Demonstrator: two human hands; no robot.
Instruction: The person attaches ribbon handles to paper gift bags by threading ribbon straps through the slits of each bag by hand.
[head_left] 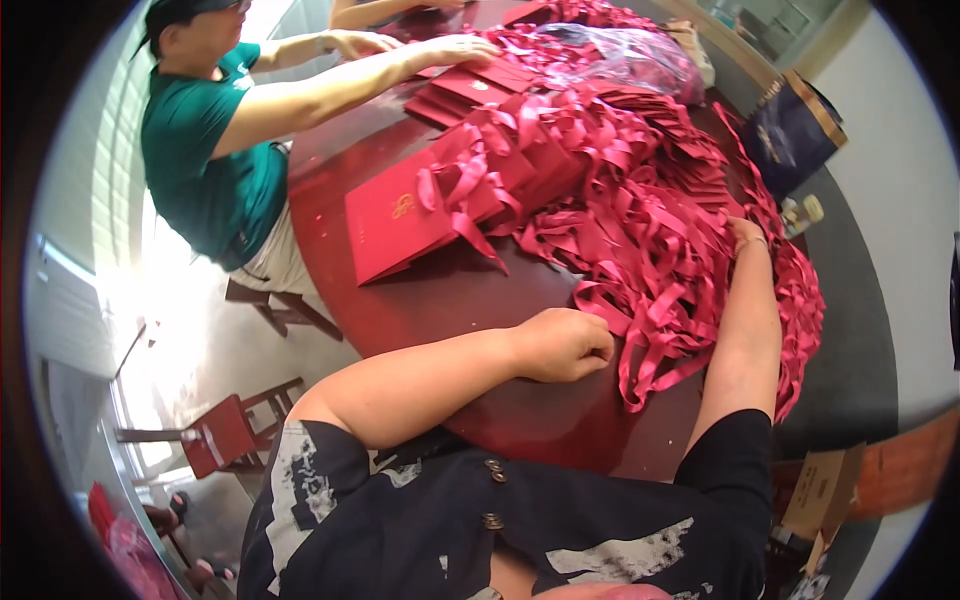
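My left hand (565,345) rests near the front of the dark red round table (450,320), its fingers curled into a fist with nothing visible in them. Just right of it, loops of pinkish-red ribbon (655,350) hang off a big tangled heap. My right hand (746,234) reaches to the far right side of this heap, against the stacked red paper gift bags (700,170). Its fingers are mostly hidden among the ribbons, so their grip does not show. A flat red gift bag (395,215) with a gold emblem lies left of the heap, overlapped by more bags.
Across the table at the left, a person in a green shirt (205,150) handles red bags. Clear plastic wrap (630,55) lies at the back. A dark blue bag (795,130) and a small bottle (803,213) stand at the right. A wooden chair (225,435) is at the lower left.
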